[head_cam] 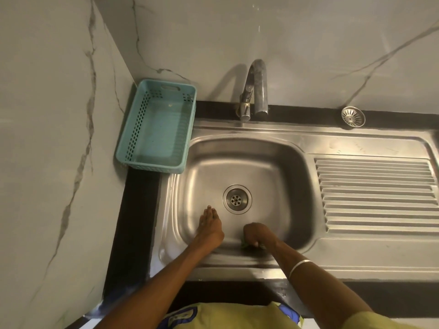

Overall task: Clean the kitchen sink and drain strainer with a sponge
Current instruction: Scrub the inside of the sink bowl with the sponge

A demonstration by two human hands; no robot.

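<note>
In the steel sink [237, 162], right hand [257, 233] grips green sponge [245, 243] (mostly hidden).

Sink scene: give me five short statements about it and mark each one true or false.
1. The right hand grips a green sponge against the near wall of the sink. True.
2. The strainer sits in the drain. False: it lies on the ledge behind the draining board.
3. The left hand is flat, fingers straight, inside the sink. True.
4. Water runs from the tap. False: no stream shows.
5. The blue basket is full of dishes. False: it holds none.
</note>
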